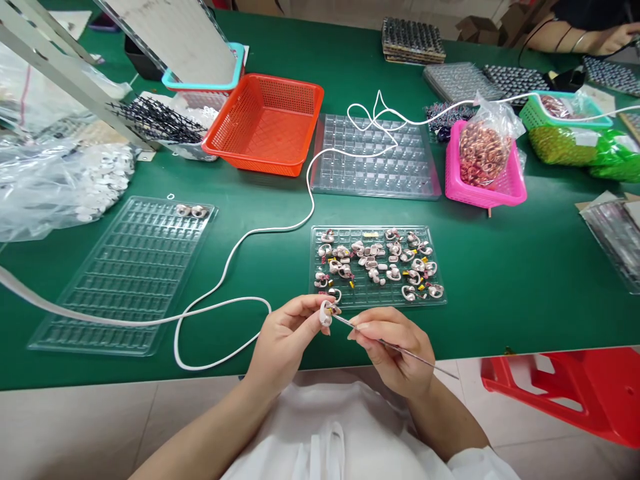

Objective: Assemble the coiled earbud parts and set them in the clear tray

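Note:
Pinched between the thumb and fingers of my left hand (291, 333) is a small white rounded earbud-like part (325, 315), with a yellow bit showing at its open side. My right hand (397, 343) grips a thin metal pick (417, 357) like a pen, and its tip reaches the white part. Just beyond both hands lies a clear compartment tray (370, 297) scattered with several similar white parts, some with yellow and red bits. Another clear tray (135, 267) on the left carries two assembled pieces (192, 211) at its far corner.
A white cable (225, 267) winds across the green table (500, 280). Behind the parts tray are an orange basket (265, 127), an upside-down-looking clear tray (375, 160) and a pink basket (485, 190) with bagged copper-coloured rings. A co-worker's hand (617, 40) shows far right; a red stool (575, 393) stands below.

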`<action>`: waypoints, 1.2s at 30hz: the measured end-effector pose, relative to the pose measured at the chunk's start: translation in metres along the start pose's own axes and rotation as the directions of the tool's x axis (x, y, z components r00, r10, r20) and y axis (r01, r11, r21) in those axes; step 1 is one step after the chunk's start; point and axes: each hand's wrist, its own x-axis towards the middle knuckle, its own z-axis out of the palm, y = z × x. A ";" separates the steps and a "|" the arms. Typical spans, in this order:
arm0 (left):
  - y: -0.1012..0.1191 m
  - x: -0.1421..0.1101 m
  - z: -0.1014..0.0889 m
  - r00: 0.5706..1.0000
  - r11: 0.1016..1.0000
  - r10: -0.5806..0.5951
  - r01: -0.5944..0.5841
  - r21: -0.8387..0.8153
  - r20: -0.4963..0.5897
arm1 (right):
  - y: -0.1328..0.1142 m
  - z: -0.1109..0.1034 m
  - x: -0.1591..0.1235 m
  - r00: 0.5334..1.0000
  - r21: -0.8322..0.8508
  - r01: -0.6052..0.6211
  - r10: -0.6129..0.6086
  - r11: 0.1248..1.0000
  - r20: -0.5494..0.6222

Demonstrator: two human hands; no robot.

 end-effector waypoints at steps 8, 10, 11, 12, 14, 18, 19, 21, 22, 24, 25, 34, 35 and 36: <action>0.000 0.001 0.000 1.000 0.999 -0.009 0.009 -0.033 0.001 | 0.001 0.002 -0.001 1.000 0.004 0.025 -0.025 1.000 0.008; 0.000 0.002 0.000 1.000 0.999 -0.010 0.010 -0.037 0.002 | 0.001 0.002 -0.002 1.000 0.025 0.015 -0.015 1.000 -0.018; 0.000 0.002 0.000 1.000 0.999 -0.011 0.011 -0.037 0.002 | 0.001 0.002 -0.002 0.999 0.032 0.013 -0.012 0.999 -0.046; 0.000 0.002 0.000 1.000 0.999 -0.012 0.012 -0.038 -0.001 | 0.001 0.001 -0.001 0.997 0.038 0.006 -0.003 0.999 -0.080; 0.000 0.003 0.001 1.000 0.999 -0.020 0.020 -0.044 -0.011 | -0.001 -0.001 0.001 0.989 0.047 -0.035 0.042 0.998 -0.144; 0.003 0.005 0.005 0.999 0.997 -0.051 0.051 -0.062 0.002 | -0.007 -0.003 0.007 0.972 -0.007 -0.212 0.210 0.977 -0.104; 0.004 0.006 0.007 0.998 0.997 -0.055 0.055 -0.053 0.013 | -0.008 -0.002 0.009 0.971 -0.044 -0.234 0.231 0.971 -0.067; 0.007 0.006 0.011 0.998 0.998 -0.060 0.060 0.000 0.032 | -0.010 0.002 0.011 0.971 -0.117 -0.238 0.240 0.964 0.000; 0.009 0.006 0.013 0.998 0.998 -0.058 0.057 0.033 0.036 | -0.011 0.005 0.012 0.973 -0.146 -0.227 0.232 0.963 0.019; 0.013 0.006 0.016 0.998 0.996 -0.044 0.041 0.075 0.039 | -0.011 0.011 0.014 0.974 -0.196 -0.219 0.227 0.956 0.017; 0.015 0.005 0.017 0.999 0.996 -0.034 0.030 0.082 0.042 | -0.011 0.014 0.014 0.974 -0.217 -0.218 0.225 0.952 0.008; 0.022 0.005 0.008 0.987 0.998 -0.024 0.013 0.068 0.161 | -0.007 0.015 0.015 0.928 -0.218 -0.371 0.371 0.903 -0.042; 0.022 0.006 0.007 0.984 0.998 -0.026 0.015 0.061 0.179 | -0.007 0.015 0.015 0.913 -0.200 -0.406 0.405 0.892 -0.043; 0.023 0.006 0.006 0.981 0.998 -0.031 0.021 0.054 0.191 | -0.007 0.014 0.016 0.898 -0.182 -0.437 0.437 0.881 -0.043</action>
